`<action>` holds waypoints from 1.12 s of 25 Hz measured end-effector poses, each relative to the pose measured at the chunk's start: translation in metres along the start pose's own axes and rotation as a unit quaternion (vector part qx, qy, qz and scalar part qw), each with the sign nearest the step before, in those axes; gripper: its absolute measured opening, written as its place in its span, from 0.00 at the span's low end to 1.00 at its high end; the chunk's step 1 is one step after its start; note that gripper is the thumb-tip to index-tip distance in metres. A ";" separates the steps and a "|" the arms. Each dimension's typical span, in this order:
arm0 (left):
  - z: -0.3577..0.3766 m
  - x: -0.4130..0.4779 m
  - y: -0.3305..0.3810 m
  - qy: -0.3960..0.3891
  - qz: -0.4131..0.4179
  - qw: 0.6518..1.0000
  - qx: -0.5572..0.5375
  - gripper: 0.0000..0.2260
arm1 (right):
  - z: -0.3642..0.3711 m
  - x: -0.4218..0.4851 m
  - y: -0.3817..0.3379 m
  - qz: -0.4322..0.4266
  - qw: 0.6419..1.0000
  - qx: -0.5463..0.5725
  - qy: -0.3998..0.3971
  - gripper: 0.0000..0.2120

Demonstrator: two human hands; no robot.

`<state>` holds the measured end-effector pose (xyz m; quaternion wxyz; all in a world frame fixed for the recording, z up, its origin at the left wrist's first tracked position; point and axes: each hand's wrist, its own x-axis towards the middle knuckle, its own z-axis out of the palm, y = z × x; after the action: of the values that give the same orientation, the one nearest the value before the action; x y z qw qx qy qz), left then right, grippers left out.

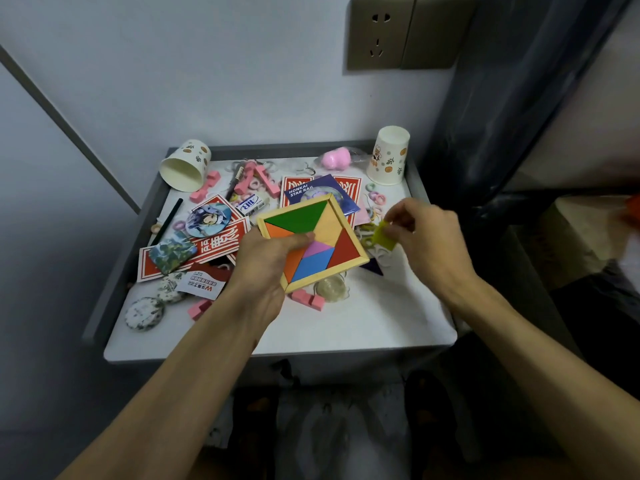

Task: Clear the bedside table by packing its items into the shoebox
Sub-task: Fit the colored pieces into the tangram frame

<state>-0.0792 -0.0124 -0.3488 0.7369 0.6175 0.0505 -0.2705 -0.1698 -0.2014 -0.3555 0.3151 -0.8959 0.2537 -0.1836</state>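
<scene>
Tangram, stiff light wood, is gripped at its left corner by the left hand, thumb on top, table below it. Just right of it, the right hand pinches a yellow piece. The loose tiles likely slide, so keep it level.

Home bedroom corner: a small grey-rimmed bedside table against a pale wall, wall socket above, dark curtain alongside, 2 paper cups among scattered trinkets.
</scene>
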 end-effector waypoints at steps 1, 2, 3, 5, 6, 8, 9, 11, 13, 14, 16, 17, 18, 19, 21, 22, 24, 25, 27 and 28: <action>0.001 0.000 -0.001 -0.004 0.001 1.000 0.003 0.13 | -0.004 0.001 -0.007 0.001 0.997 0.072 0.019 0.03; 0.003 -0.001 -0.003 -0.008 0.001 1.000 0.008 0.13 | -0.006 -0.001 -0.015 -0.004 0.990 0.136 0.024 0.04; 0.005 -0.002 -0.004 -0.015 0.002 1.000 0.014 0.13 | -0.006 -0.004 -0.023 -0.014 0.984 0.174 0.017 0.04; 0.009 -0.004 -0.007 -0.040 0.004 0.999 0.025 0.14 | 0.002 -0.012 -0.036 -0.037 0.985 0.167 0.003 0.05; 0.011 -0.005 -0.008 -0.053 0.003 0.998 0.027 0.15 | 0.006 -0.015 -0.039 -0.043 0.988 0.149 0.004 0.04; 0.013 -0.006 -0.009 -0.065 -0.004 0.997 0.027 0.15 | 0.009 -0.015 -0.040 -0.041 0.991 0.125 0.008 0.04; 0.014 -0.006 -0.008 -0.066 -0.008 0.997 0.026 0.15 | 0.009 -0.014 -0.039 -0.039 0.992 0.120 0.006 0.04; 0.014 -0.006 -0.008 -0.067 -0.014 0.997 0.021 0.14 | 0.008 -0.013 -0.036 -0.037 0.993 0.112 0.000 0.04; 0.015 -0.006 -0.007 -0.068 -0.016 0.997 0.017 0.14 | 0.009 -0.014 -0.035 -0.038 0.994 0.107 -0.002 0.03; 0.015 -0.007 -0.007 -0.071 -0.016 0.997 0.016 0.14 | 0.009 -0.014 -0.035 -0.039 0.994 0.105 -0.001 0.03; 0.015 -0.008 -0.007 -0.071 -0.018 0.997 0.018 0.14 | 0.010 -0.014 -0.035 -0.045 0.994 0.099 0.001 0.03; 0.015 -0.009 -0.007 -0.069 -0.018 0.997 0.019 0.14 | 0.011 -0.014 -0.034 -0.050 0.995 0.092 0.003 0.04; 0.015 -0.009 -0.007 -0.069 -0.018 0.997 0.020 0.14 | 0.011 -0.013 -0.034 -0.054 0.995 0.081 0.007 0.04; 0.015 -0.010 -0.006 -0.069 -0.020 0.997 0.022 0.14 | 0.011 -0.013 -0.033 -0.056 0.996 0.071 0.010 0.04; 0.014 -0.011 -0.006 -0.068 -0.028 0.997 0.021 0.14 | 0.012 -0.013 -0.033 -0.057 0.997 0.052 0.016 0.05; 0.014 -0.011 -0.006 -0.066 -0.031 0.997 0.017 0.14 | 0.012 -0.013 -0.032 -0.063 0.997 0.041 0.017 0.05; 0.015 -0.011 -0.006 -0.059 -0.038 0.997 0.011 0.15 | 0.014 -0.015 -0.033 -0.090 0.996 0.018 0.018 0.04; 0.015 -0.011 -0.006 -0.055 -0.039 0.998 0.009 0.16 | 0.014 -0.016 -0.034 -0.103 0.995 0.007 0.017 0.03; 0.015 -0.010 -0.006 -0.045 -0.039 0.998 0.007 0.16 | 0.014 -0.017 -0.034 -0.111 0.994 -0.001 0.010 0.03; 0.014 -0.010 -0.006 -0.042 -0.039 0.998 0.007 0.16 | 0.014 -0.017 -0.034 -0.111 0.994 0.000 0.006 0.04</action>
<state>-0.0942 -0.0227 -0.3467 0.7227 0.6086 0.0420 -0.3249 -0.1654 -0.1617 -0.3460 0.2913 -0.9173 0.1548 -0.2229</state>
